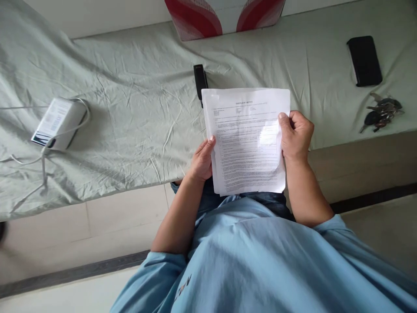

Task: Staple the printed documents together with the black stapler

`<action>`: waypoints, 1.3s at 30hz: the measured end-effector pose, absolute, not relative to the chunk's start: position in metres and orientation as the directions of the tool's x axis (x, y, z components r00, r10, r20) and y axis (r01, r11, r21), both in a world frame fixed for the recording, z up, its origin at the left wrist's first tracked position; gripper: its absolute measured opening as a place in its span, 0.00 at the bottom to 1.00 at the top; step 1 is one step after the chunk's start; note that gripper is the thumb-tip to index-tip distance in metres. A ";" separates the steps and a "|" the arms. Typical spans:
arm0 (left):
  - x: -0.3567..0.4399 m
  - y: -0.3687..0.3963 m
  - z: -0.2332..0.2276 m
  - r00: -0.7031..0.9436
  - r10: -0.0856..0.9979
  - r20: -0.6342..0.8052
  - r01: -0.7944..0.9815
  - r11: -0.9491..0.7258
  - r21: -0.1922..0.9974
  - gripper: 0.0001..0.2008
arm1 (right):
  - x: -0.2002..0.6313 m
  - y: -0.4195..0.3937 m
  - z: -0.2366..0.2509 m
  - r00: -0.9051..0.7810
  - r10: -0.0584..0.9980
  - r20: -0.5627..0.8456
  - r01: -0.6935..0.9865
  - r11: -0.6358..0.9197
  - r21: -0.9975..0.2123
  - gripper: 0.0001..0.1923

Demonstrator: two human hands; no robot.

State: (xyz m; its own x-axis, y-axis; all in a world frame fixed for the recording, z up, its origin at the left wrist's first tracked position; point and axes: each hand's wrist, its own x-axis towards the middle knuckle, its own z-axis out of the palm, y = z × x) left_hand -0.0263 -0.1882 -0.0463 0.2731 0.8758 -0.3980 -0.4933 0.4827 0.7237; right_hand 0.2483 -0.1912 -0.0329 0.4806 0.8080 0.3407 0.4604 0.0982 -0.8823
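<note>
Head view: the papers, a thin stack of printed sheets, are held up between both hands above the person's lap, at the near edge of the bed. The left hand grips the stack's left edge, thumb on the front. The right hand clasps the right edge, fingers curled over it. Just beyond the left hand, a black stapler lies on the sheet, partly hidden by the stack's top corner. Well right of the right hand lie keys and, beyond them, a phone. Far left of the left hand sits a white box with a cable.
</note>
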 end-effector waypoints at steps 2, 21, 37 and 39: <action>-0.026 -0.188 -0.045 0.287 0.872 -0.397 -0.497 0.490 0.716 0.29 | 0.249 -0.190 -0.035 0.479 0.811 0.336 0.458 0.096 -0.884 0.26; -0.028 -0.189 -0.043 0.328 0.853 -0.406 -0.451 0.519 0.726 0.26 | 0.244 -0.186 -0.031 0.482 0.806 0.343 0.478 0.086 -0.874 0.26; -0.013 -0.191 -0.052 0.033 0.909 -0.415 -0.641 0.338 0.689 0.23 | 0.269 -0.266 -0.018 0.462 0.884 0.068 0.291 -0.079 -0.953 0.24; -0.007 -0.193 -0.048 -0.009 0.907 -0.420 -0.666 0.308 0.679 0.24 | 0.268 -0.302 -0.019 0.459 0.884 -0.091 0.177 -0.191 -0.966 0.29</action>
State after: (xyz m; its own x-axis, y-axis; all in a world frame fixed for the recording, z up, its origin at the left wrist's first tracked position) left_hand -0.0072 -0.1934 -0.0485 -0.0086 0.9075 -0.4200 -0.6661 0.3081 0.6792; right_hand 0.2675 -0.3019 -0.0188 0.4592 0.8837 -0.0906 0.1768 -0.1909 -0.9656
